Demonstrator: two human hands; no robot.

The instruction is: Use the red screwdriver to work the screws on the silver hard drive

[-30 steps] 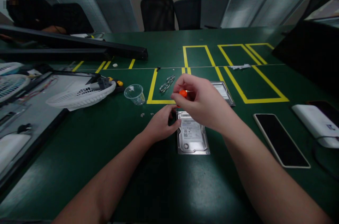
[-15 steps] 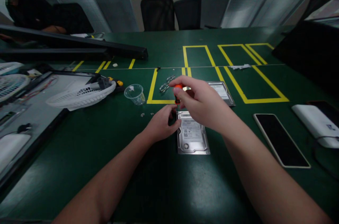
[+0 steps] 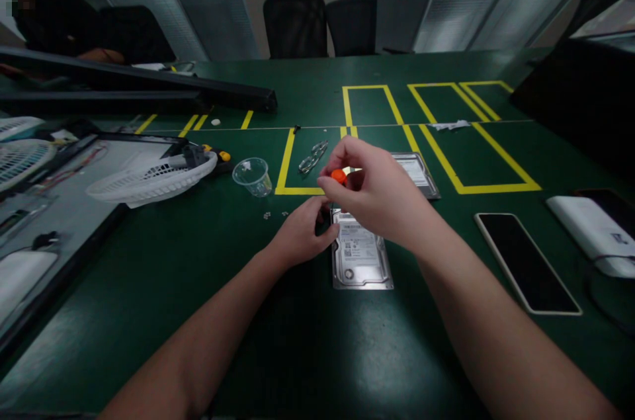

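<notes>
A silver hard drive [image 3: 361, 254] with a white label lies flat on the green table in front of me. My left hand [image 3: 306, 231] is at its far left corner, thumb pressed on the left edge and fingers curled beside the corner. Above the drive's far end, my right hand [image 3: 370, 185] grips a screwdriver [image 3: 339, 176] by its orange handle. The screwdriver's shaft and tip are mostly hidden behind my fingers. A second hard drive [image 3: 417, 174] lies beyond my right hand, partly covered. Several tiny screws [image 3: 266, 215] rest left of my left hand.
A clear plastic cup [image 3: 252, 176] stands left of the glasses [image 3: 313, 157]. At right lie a phone [image 3: 526, 262] and a white power bank [image 3: 595, 235]. White fan guards [image 3: 153, 178] and a grey panel [image 3: 79, 198] occupy the left. Another person sits far left.
My right hand has turned a little around the screwdriver, and the orange handle end now tilts more toward me. My left hand and the hard drive have stayed in place.
</notes>
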